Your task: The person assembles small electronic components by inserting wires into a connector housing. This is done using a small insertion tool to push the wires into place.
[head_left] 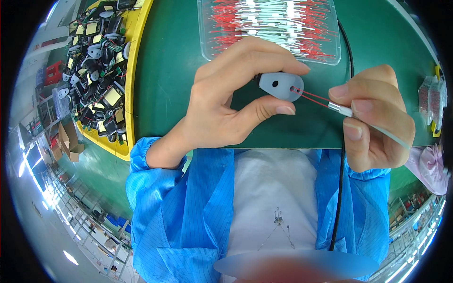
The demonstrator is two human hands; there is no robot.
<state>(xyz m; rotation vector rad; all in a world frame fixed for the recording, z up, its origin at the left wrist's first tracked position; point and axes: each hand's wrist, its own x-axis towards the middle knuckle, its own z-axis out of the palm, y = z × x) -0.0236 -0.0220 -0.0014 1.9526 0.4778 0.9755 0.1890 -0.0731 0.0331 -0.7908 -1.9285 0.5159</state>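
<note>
My left hand [236, 89] pinches a small light-grey oval plastic housing [278, 86] between thumb and fingers. Two dark holes show in its face. Thin red wires [312, 96] run from the right-hand hole to a silver metal sleeve [336, 108] with a white cable [384, 133] behind it. My right hand [375, 118] grips that sleeved cable between thumb and fingertips, a short way right of the housing. Whether the wire ends are fixed inside the hole is hidden.
A clear plastic tray [203, 45] of red-and-white wire leads lies beyond my hands. On the left stands a yellow bin [137, 56] heaped with grey housings and circuit boards. A black cable [350, 52] crosses the green table [170, 56]. Clear bags [430, 99] sit far right.
</note>
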